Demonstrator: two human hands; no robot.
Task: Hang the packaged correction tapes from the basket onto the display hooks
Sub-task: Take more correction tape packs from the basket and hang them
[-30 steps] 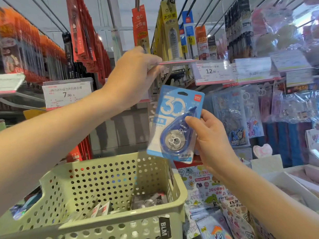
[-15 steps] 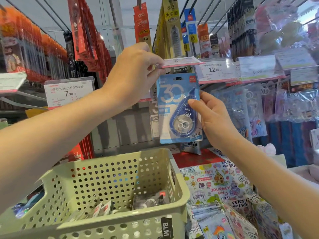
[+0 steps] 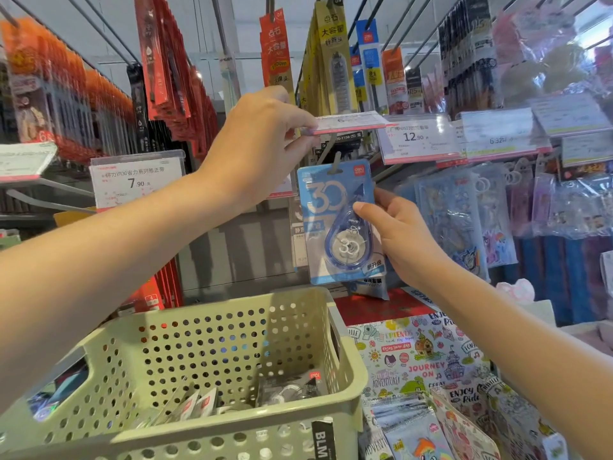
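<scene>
My right hand (image 3: 401,240) grips a blue packaged correction tape (image 3: 338,224) by its right edge, thumb on the front. The pack's top hole sits on the tip of a grey display hook (image 3: 333,159). My left hand (image 3: 262,147) pinches the hook's price tag flap (image 3: 351,122) and holds it lifted flat above the pack. Below stands a pale green perforated basket (image 3: 232,429) with several more packaged correction tapes (image 3: 292,390) lying on its bottom.
Rows of hanging pen and refill packs fill the hooks above and to the left. Price tags reading 7.90 (image 3: 136,182) and 12.90 (image 3: 414,137) flank the hook. Cartoon pouches (image 3: 461,214) hang at right; printed notebooks (image 3: 428,363) lie below.
My right hand has raised the blue pack from beside the basket up to the hook, and its hole now meets the hook tip. My left hand keeps the tag flap lifted.
</scene>
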